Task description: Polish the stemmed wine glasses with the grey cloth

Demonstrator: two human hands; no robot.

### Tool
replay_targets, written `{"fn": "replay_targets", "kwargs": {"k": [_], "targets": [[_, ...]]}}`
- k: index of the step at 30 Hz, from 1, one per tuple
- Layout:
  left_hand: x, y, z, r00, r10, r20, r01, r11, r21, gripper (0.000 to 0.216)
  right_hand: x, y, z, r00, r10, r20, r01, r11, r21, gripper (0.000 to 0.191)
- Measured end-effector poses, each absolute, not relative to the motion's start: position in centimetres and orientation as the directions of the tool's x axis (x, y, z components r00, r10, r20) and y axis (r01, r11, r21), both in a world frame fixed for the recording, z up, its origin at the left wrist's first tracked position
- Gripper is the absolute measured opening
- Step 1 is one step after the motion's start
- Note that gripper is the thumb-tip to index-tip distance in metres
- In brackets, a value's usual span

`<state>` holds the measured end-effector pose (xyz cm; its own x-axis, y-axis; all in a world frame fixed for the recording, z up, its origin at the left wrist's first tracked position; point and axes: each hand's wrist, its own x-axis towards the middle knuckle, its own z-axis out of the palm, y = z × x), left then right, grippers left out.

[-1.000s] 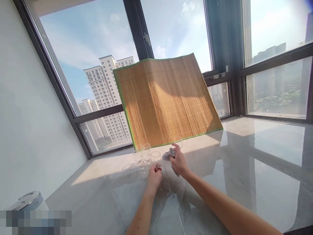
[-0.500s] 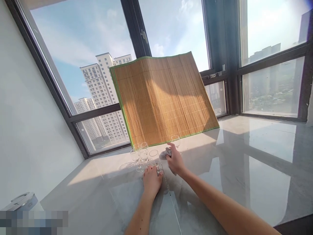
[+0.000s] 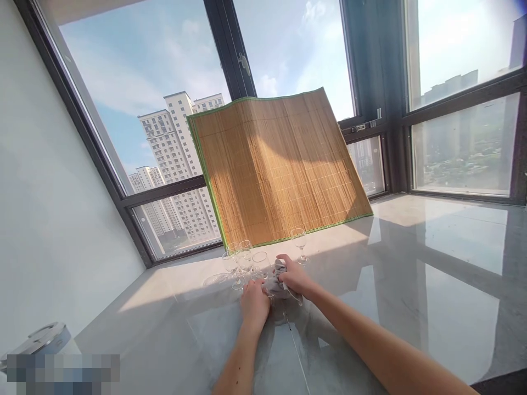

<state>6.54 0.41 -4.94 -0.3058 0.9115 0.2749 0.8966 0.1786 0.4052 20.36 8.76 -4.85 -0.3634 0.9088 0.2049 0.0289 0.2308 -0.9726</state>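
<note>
My left hand (image 3: pixel 255 303) rests closed around the base of a small clear stemmed glass (image 3: pixel 261 263) on the glossy grey floor (image 3: pixel 411 296). My right hand (image 3: pixel 293 276) grips a grey cloth (image 3: pixel 276 284) and holds it against that glass, just right of my left hand. Several more stemmed glasses (image 3: pixel 239 258) stand bunched to the left of it. One glass (image 3: pixel 299 241) stands apart to the right, in front of the mat.
A bamboo mat (image 3: pixel 275 170) with a green edge leans against the dark-framed windows (image 3: pixel 234 60). A white wall (image 3: pixel 49 208) runs along the left. A round silver lid (image 3: pixel 41 337) lies at the lower left. Sunlight and reflections cover the floor.
My right hand has brought the cloth down and left from beside the lone glass to the glass held by my left hand. My left hand has stayed at that glass's base.
</note>
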Motion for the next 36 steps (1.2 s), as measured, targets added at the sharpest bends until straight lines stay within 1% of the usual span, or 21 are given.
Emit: {"fn": "replay_targets", "kwargs": {"k": [3, 6, 9, 12, 13, 15, 18, 20, 23, 26, 28, 30, 36], "targets": [[6.8, 0.3, -4.9, -0.253, 0.929, 0.269, 0.894, 0.119, 0.432, 0.022, 20.4, 7.5, -4.1, -0.446, 0.887, 0.121, -0.095, 0.087, -0.992, 0.066], [7.1, 0.2, -4.9, -0.251, 0.932, 0.26, 0.855, 0.088, 0.512, 0.015, 20.4, 6.7, -3.7, -0.484, 0.873, 0.055, -0.173, -0.034, -0.984, 0.066], [7.3, 0.2, -4.7, -0.233, 0.937, 0.262, 0.81, 0.039, 0.585, 0.017, 20.5, 6.5, -3.6, -0.507, 0.86, 0.046, -0.257, -0.1, -0.961, 0.066], [7.3, 0.3, -4.5, -0.227, 0.935, 0.273, 0.776, 0.004, 0.63, 0.015, 20.5, 6.6, -3.6, -0.509, 0.86, 0.029, -0.267, -0.125, -0.956, 0.066], [7.2, 0.4, -4.4, -0.244, 0.927, 0.284, 0.764, 0.004, 0.645, 0.016, 20.4, 6.6, -3.6, -0.5, 0.866, 0.03, -0.263, -0.119, -0.958, 0.066], [6.9, 0.6, -4.3, -0.334, 0.885, 0.324, 0.729, 0.025, 0.684, 0.019, 20.3, 6.6, -3.6, -0.473, 0.88, 0.041, -0.258, -0.094, -0.962, 0.065], [6.3, 1.0, -4.2, -0.529, 0.759, 0.381, 0.637, 0.058, 0.768, 0.022, 20.1, 6.6, -3.8, -0.428, 0.902, 0.051, -0.25, -0.064, -0.966, 0.066], [5.8, 1.2, -4.1, -0.629, 0.679, 0.378, 0.561, 0.061, 0.826, 0.017, 20.0, 6.7, -4.0, -0.404, 0.913, 0.054, -0.26, -0.058, -0.964, 0.064], [5.2, 1.5, -4.2, -0.746, 0.58, 0.327, 0.441, 0.063, 0.895, 0.013, 19.8, 6.8, -4.3, -0.333, 0.942, 0.045, -0.27, -0.05, -0.962, 0.064], [4.6, 1.9, -4.5, -0.82, 0.51, 0.26, 0.324, 0.039, 0.945, 0.019, 19.8, 6.9, -4.4, -0.153, 0.987, 0.052, -0.226, 0.016, -0.974, 0.073], [4.4, 2.2, -4.8, -0.837, 0.498, 0.225, 0.26, 0.001, 0.966, 0.023, 19.9, 6.9, -4.4, -0.016, 0.997, 0.081, -0.175, 0.077, -0.981, 0.079], [4.2, 2.5, -5.1, -0.842, 0.501, 0.199, 0.21, -0.034, 0.977, 0.027, 19.9, 6.8, -4.3, 0.069, 0.993, 0.096, -0.143, 0.105, -0.984, 0.083], [4.1, 3.1, -5.7, -0.852, 0.496, 0.165, 0.158, -0.058, 0.986, 0.042, 20.1, 7.2, -4.3, 0.184, 0.982, 0.036, -0.184, 0.07, -0.98, 0.088]]}}
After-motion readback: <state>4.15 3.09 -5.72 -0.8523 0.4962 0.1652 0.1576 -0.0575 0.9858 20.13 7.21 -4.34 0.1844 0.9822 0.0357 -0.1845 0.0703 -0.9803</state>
